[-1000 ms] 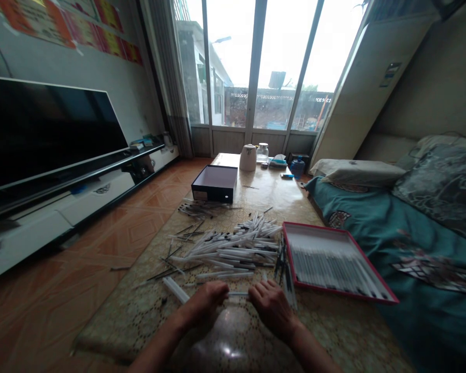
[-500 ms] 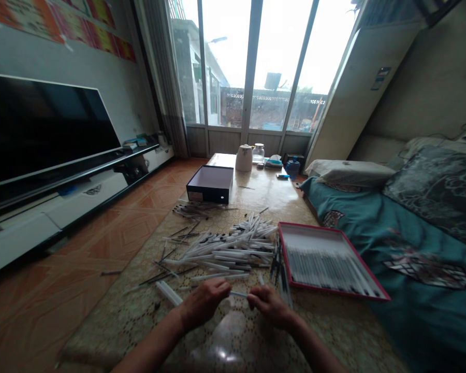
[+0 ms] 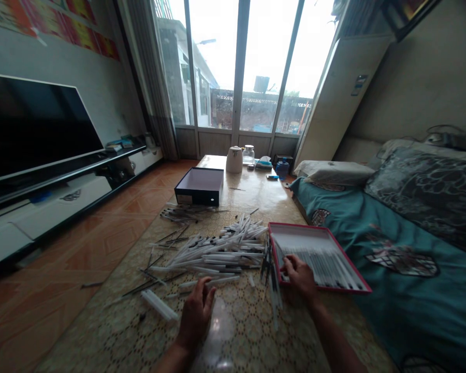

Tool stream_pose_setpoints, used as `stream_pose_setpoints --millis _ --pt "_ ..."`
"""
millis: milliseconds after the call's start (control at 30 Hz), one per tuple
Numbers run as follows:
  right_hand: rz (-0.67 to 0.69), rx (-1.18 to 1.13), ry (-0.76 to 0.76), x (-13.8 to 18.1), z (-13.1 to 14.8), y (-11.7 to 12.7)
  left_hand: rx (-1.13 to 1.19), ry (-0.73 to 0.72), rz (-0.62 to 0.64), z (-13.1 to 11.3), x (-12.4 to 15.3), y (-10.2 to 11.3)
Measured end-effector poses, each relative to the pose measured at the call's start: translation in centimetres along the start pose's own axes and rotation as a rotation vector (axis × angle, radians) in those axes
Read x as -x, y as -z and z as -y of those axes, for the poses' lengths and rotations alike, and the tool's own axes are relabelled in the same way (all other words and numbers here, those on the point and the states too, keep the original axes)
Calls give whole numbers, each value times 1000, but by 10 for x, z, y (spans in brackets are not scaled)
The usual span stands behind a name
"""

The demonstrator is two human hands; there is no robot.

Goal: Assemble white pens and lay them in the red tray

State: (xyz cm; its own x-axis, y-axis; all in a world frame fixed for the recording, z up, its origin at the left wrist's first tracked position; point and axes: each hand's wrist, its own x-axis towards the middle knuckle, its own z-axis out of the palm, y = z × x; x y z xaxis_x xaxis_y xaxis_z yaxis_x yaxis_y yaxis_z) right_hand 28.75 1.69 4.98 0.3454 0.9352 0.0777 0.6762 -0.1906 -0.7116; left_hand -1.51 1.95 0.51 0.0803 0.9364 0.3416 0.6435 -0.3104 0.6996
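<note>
My right hand is over the near left corner of a shallow red-rimmed box lid. Its fingers are pinched on a thin pen, partly hidden by the hand. Inside the lid, a row of clear pens with dark tips lies side by side. My left hand rests low over the table with thumb and fingers apart, holding nothing visible. Just beyond it spreads a loose heap of white and clear pen tubes, some with black parts. A small bundle of clear tubes lies left of that hand.
Thin dark refills lie along the table's left side. An open dark box stands farther back, with a kettle and a glass jar behind. A teal-covered sofa runs along the right.
My hands have parted. The right has moved right to the lid with a pen; the left has let go and opened, slightly lower and left. The whole view has shifted a little.
</note>
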Motion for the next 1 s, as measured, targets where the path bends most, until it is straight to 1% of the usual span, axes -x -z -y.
stream_pose_setpoints --millis 67,133,300,433,500,567,667,733,867,1000 --pt "-30 190 -122 -14 -12 6 -2 6 -13 3 2 -2" --pt "-26 318 -169 -23 -17 6 -5 -3 -24 4 0 -3" --pt "-11 448 -142 -29 -17 -9 4 -7 -23 2 -3 -1" --pt "-34 508 -122 -32 -20 -10 16 8 -14 -2 -2 1" --pt "-47 512 -77 -38 -21 -8 22 17 -7 -3 -2 1" --pt "-51 496 10 -49 -22 -9 25 23 -6 -2 -2 1" --pt "-40 468 144 -68 -21 -18 24 31 -9 -3 -2 2" --pt "-21 459 198 -78 -21 -27 28 29 -18 -3 -2 2" --pt "17 448 248 -88 -23 -40 45 17 -27 -2 -1 1" --pt "39 451 258 -86 -27 -42 59 39 -9 -1 0 0"
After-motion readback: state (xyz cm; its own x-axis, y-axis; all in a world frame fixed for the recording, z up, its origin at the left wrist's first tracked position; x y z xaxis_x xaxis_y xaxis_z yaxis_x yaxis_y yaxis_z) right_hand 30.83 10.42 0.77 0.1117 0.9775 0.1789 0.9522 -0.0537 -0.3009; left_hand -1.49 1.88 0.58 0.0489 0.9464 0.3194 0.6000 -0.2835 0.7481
